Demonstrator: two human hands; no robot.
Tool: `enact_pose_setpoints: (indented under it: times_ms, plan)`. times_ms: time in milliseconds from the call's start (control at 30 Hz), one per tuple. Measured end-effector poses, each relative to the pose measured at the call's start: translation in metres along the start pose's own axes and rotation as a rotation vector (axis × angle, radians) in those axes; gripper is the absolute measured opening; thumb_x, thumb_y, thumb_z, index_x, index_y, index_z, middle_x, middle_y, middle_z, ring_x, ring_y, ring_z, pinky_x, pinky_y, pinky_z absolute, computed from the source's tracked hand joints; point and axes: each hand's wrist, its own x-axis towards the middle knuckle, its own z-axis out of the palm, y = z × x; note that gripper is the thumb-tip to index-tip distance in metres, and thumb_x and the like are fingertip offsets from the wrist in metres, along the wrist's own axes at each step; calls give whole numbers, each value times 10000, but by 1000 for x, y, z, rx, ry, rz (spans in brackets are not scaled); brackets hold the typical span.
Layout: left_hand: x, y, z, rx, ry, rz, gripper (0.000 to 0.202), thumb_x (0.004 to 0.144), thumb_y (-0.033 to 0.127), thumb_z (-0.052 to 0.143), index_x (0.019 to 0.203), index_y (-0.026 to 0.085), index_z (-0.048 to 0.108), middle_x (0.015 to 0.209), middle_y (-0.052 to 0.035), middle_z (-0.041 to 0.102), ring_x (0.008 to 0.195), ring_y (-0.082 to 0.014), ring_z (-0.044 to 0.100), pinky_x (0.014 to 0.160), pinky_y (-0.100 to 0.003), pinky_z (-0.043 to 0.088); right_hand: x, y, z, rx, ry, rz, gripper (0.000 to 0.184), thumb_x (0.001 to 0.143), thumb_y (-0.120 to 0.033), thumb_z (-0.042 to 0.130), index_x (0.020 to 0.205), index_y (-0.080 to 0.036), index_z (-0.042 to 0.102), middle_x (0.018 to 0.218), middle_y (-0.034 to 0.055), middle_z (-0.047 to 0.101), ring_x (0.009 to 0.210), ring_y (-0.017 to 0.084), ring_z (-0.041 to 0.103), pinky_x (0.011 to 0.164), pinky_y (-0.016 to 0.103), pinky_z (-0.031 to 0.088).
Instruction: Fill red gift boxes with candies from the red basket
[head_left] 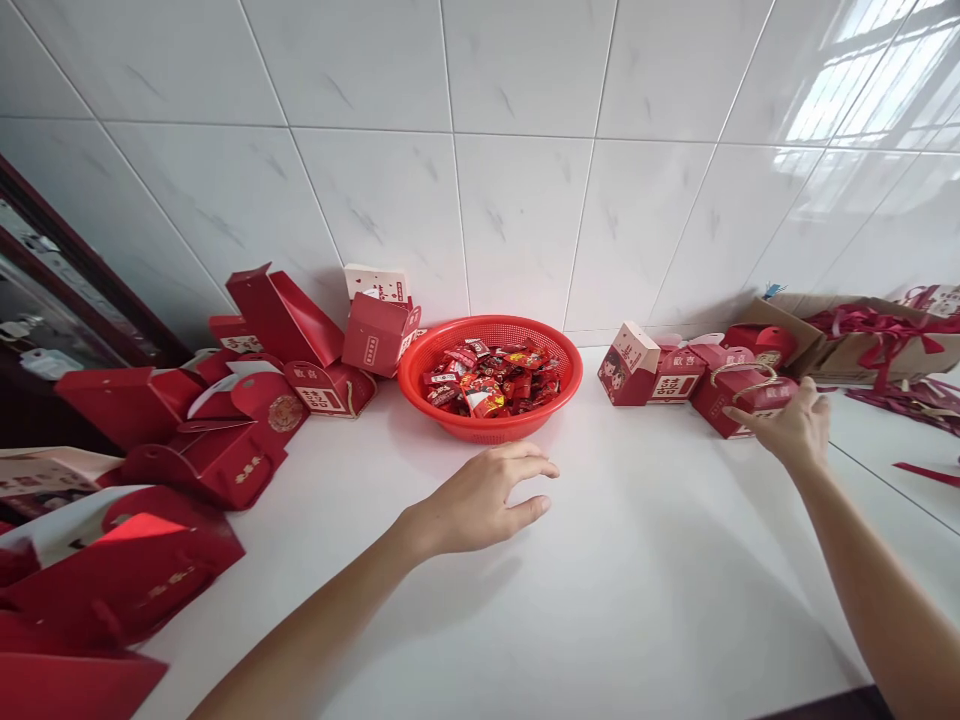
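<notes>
A red plastic basket (556, 385) full of red-wrapped candies (495, 380) stands on the white table against the tiled wall. My left hand (487, 495) hovers just in front of the basket, fingers loosely curled and apart, holding nothing. My right hand (791, 425) reaches to the right, fingers spread, touching a closed red gift box with a rope handle (739, 392). Beside it stand two more small boxes (628, 364), one with a pink lid.
Several open and flat red gift boxes (225, 420) are piled along the left side. A brown cardboard box with dark red ribbons (870, 335) sits at the far right. A dark wooden frame (67, 280) borders the left wall.
</notes>
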Motion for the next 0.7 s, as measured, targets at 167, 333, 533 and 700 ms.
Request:
enact_pose_setpoints:
  times_ms: [167, 333, 533, 700]
  plan:
    - [1, -3, 2, -6, -20, -18, 295, 919, 287, 625, 1198, 224, 698, 1313, -75, 685, 1192, -264, 659, 1015, -403, 522, -50, -35, -3, 281, 79, -327, 575, 839, -393, 631, 1367, -196, 515, 1489, 251, 470, 1450, 401, 391, 1152, 549, 339]
    - [1, -5, -6, 22, 33, -30, 248, 920, 296, 619, 1130, 216, 725, 1176, -71, 739, 1053, -240, 704, 920, -365, 542, -134, -80, 7, 653, -282, -805, 45, 880, -389, 609, 924, -395, 609, 791, 22, 672, 728, 314, 668, 683, 512, 542]
    - [-7, -10, -40, 23, 210, -84, 198, 924, 301, 602, 1024, 216, 750, 998, -34, 779, 887, -196, 713, 799, -308, 551, -260, -101, 16, 755, -643, -1502, 209, 941, -210, 429, 746, -246, 494, 626, 8, 593, 541, 168, 513, 546, 352, 410]
    - [-26, -9, -69, 42, 390, -156, 220, 926, 319, 610, 1054, 212, 753, 1014, -17, 788, 948, -200, 721, 867, -306, 561, -328, -82, 51, 836, -753, -1773, 464, 1056, -213, 374, 616, -214, 228, 506, -71, 273, 437, 97, 161, 482, 253, 293]
